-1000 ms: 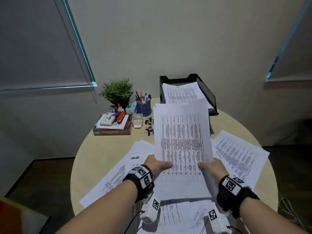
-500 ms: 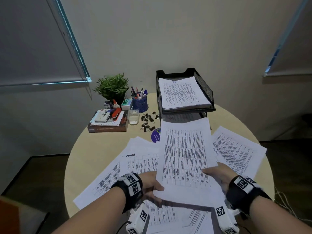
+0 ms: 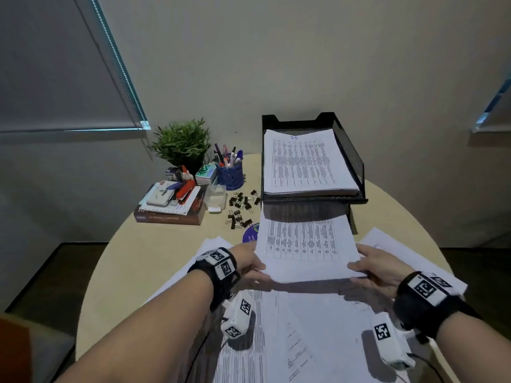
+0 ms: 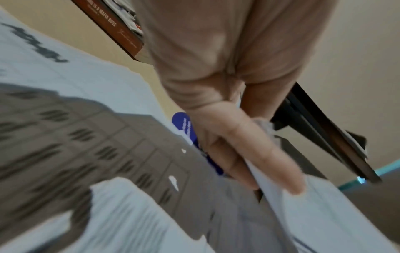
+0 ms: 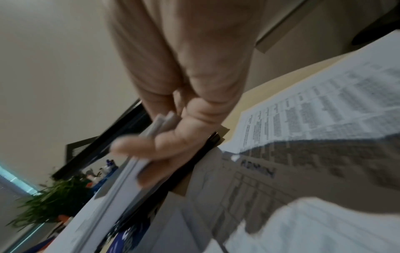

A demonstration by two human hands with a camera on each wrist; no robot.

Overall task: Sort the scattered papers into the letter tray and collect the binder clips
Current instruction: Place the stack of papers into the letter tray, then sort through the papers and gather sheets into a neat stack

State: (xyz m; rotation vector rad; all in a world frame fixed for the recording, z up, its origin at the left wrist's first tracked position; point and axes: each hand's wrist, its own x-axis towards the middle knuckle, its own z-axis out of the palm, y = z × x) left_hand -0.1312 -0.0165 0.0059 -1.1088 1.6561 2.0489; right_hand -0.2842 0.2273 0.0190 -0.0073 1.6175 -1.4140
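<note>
Both hands hold one thin stack of white printed sheets (image 3: 307,248) by its near corners: the left hand (image 3: 250,265) pinches the left edge, thumb above and fingers beneath, and the right hand (image 3: 378,268) clamps the right edge likewise, which keeps the pages level and square. The stack's far edge points into the lower shelf of the black mesh letter tray (image 3: 356,167), probably to slide in there, since the upper shelf already carries papers. More loose printed pages (image 3: 304,327) lie on the round beige table (image 3: 154,258). Small black binder clips (image 3: 240,208) sit scattered left of the tray, uncollected.
</note>
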